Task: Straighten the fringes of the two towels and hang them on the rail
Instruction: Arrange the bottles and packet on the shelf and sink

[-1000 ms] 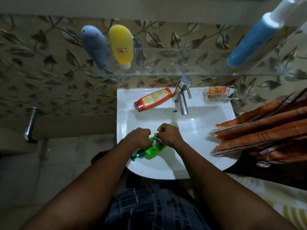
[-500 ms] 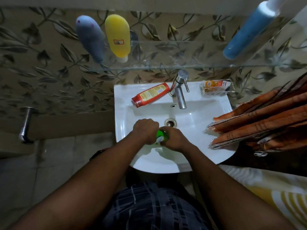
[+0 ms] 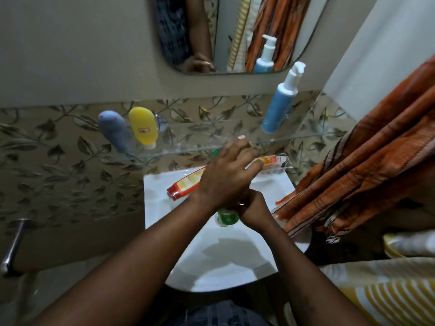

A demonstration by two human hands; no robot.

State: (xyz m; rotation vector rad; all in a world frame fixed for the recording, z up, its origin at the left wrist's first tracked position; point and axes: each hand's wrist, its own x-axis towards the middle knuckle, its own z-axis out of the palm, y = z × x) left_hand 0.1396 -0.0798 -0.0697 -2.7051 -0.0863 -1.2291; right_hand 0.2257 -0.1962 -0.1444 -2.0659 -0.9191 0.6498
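Over the white sink [image 3: 164, 208], both hands were busy with a green bottle [image 3: 227, 216]: right hand [image 3: 253, 211] wrapped round it, left hand [image 3: 226, 177] on top, probably gripping the cap, hard to see. The orange towel [image 3: 367, 165] hung right of the sink, the yellow-striped towel [image 3: 388, 300] below that.

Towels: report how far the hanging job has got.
Done: nothing certain. The orange towel hangs bunched beside the sink, its fringe uneven; the yellow striped towel lies lower right, whether on a rail I cannot tell.
In hand: not towels. The right hand holds a green bottle; the left hand covers its top.
Left: straighten both fringes, hang both.
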